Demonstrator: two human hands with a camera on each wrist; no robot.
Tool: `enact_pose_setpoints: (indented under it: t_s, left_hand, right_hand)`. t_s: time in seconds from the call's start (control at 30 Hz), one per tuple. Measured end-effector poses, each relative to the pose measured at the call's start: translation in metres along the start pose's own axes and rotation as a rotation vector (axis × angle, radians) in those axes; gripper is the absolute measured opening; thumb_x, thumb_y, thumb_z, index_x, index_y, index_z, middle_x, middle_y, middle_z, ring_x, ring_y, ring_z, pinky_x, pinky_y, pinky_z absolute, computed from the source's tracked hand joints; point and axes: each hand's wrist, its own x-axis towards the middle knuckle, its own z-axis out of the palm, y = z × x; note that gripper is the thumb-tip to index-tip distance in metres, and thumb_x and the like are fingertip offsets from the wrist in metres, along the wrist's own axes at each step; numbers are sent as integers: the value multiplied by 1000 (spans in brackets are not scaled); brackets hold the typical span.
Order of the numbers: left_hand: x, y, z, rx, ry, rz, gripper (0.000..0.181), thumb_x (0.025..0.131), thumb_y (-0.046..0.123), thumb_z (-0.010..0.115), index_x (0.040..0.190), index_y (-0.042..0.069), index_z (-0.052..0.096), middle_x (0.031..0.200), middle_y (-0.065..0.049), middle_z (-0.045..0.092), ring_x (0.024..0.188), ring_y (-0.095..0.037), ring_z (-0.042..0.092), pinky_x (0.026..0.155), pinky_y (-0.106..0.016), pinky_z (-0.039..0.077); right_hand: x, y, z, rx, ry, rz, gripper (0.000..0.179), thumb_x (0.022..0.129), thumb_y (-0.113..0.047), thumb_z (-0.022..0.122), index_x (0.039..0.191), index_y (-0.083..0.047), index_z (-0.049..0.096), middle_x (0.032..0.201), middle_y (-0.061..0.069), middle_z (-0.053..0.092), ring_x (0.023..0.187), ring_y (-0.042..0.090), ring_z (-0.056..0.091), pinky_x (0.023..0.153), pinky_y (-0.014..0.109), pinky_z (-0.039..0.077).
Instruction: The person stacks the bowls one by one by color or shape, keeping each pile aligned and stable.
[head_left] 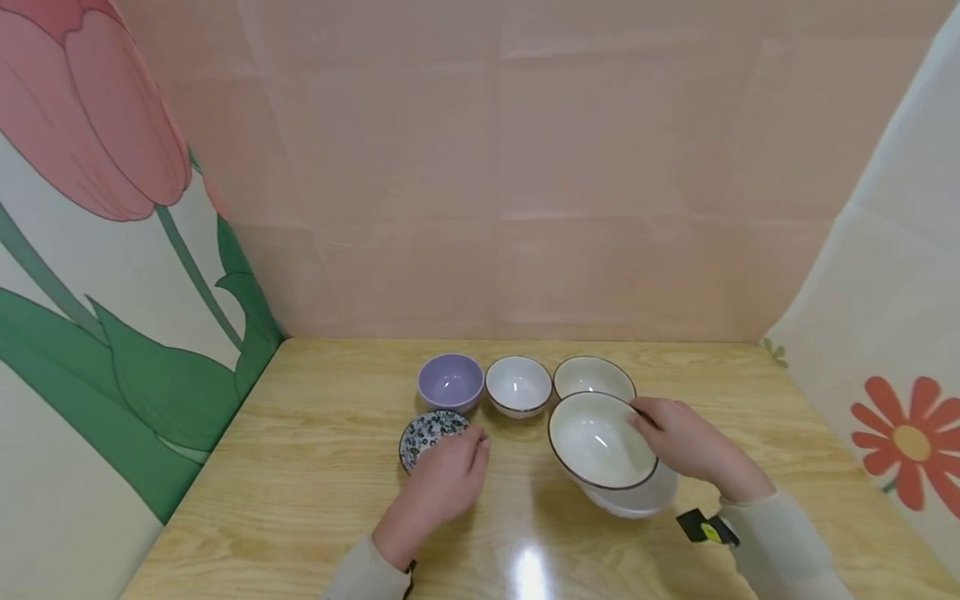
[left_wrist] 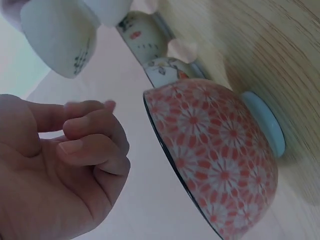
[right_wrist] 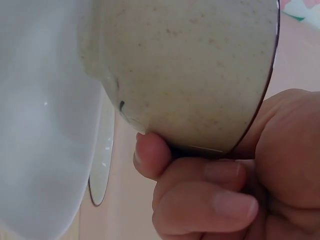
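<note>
My right hand (head_left: 686, 442) grips a cream bowl (head_left: 602, 442) with a dark rim by its right edge, thumb at the rim and fingers under the side. It is tilted over a white bowl (head_left: 647, 498), which it partly hides. In the right wrist view its speckled outside (right_wrist: 200, 65) stands beside the white bowl's wall (right_wrist: 40, 110). My left hand (head_left: 448, 475) is at a small bowl with a dark floral inside (head_left: 420, 435), overlapping it from above. In the left wrist view the fingers are loosely curled, hold nothing, and stand apart from the bowl's red flower-patterned outside (left_wrist: 220, 145).
Behind, in a row, stand a purple bowl (head_left: 450, 381), a small white bowl (head_left: 518, 385) with a dark rim and another cream bowl (head_left: 592, 375). The wooden table (head_left: 300, 475) meets a pink backdrop (head_left: 390, 208), with flower-printed cloths at both sides.
</note>
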Motion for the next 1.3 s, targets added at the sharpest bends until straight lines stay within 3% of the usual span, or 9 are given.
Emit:
enact_pose_setpoints:
  t_s: [0.2,0.57,0.8,0.9,1.2,1.3]
  left_hand:
    - [3,7,4,-33,-55,19,40,109,32,37,133,9,58,107,-5,72,102,-24,68,84,-41,56]
    - [9,21,18,0,-68,59,43,108,32,37,141,9,54,124,-11,69,112,-29,66,91,-45,54]
    - [15,29,29,2,-94,87,45,109,34,35,144,12,51,122,-11,70,109,-28,68,90,-44,55]
    - [16,31,33,3,-106,84,47,109,38,33,146,14,49,127,-9,68,114,-28,66,94,-45,54]
    - [21,37,38,-12,-114,75,52,109,44,28,148,16,48,134,-6,64,120,-27,63,99,-43,51]
    - [22,38,38,-21,-117,67,53,109,45,27,147,16,49,134,-6,64,120,-27,63,99,-44,50]
  right_hand:
    - [-4,4,1,3,18,17,13,100,-7,55,102,-1,66,87,2,64,77,15,54,66,35,46]
    - [-9,14,1,6,41,23,17,100,-7,56,106,3,68,92,6,69,81,17,60,67,37,50]
    - [-10,18,3,20,33,40,22,100,-7,55,112,7,66,99,14,70,88,24,64,72,43,53]
    - [-11,19,6,24,30,56,21,100,-8,55,110,6,66,97,12,69,87,22,62,71,42,52]
    - [-12,26,13,31,36,80,31,103,-11,52,120,13,61,111,27,67,101,38,65,82,56,54]
    - [-12,25,16,14,55,71,28,102,-11,53,119,11,63,108,24,68,97,34,66,79,54,54]
